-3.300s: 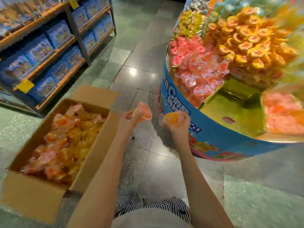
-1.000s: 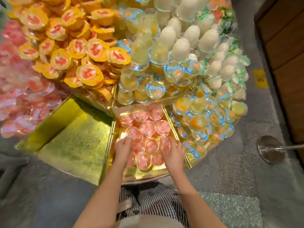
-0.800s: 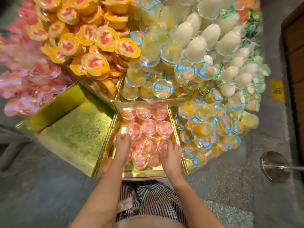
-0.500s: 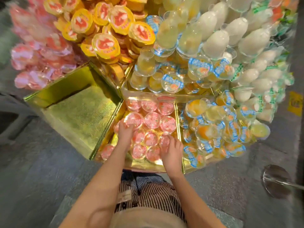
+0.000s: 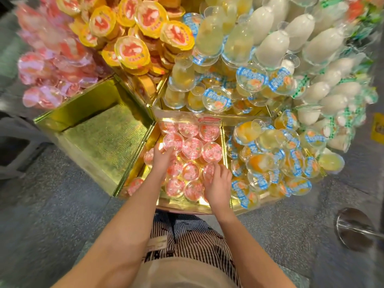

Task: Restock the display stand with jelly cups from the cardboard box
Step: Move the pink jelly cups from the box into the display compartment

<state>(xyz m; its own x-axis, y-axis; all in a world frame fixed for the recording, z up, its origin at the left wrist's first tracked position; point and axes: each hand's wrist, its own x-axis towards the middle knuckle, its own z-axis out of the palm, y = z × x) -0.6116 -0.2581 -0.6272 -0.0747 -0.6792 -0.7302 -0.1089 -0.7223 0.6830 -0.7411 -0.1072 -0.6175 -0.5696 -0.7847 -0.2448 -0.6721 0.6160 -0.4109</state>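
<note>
Change: a few seconds back each hand carried one cup beside the cardboard box. Now both are down in the middle bin (image 5: pixel 182 204) of the display stand (image 5: pixel 133 94), among the pink jelly cups (image 5: pixel 192 147). In the last second the left hand (image 5: pixel 163 161) crept forward to the second row, while the right hand (image 5: pixel 217 185) barely shifted.
Meaning: that pair looks delivered. One layer is nearly laid, so another trip is probably due. The box is out of view.
Left hand: fingers curled against a cup's near edge. Grip or nudge, cannot tell.
Right hand: fingers spread loosely on the near-right lids, holding nothing.
Edges: gold walls sit close on both sides. Blue-lidded cups (image 5: pixel 270 161) are heaped just over the right wall, near the right hand.
Room: the left bin (image 5: pixel 104 134) shows only its foil floor. A bare strip runs along the middle bin's front lip.
</note>
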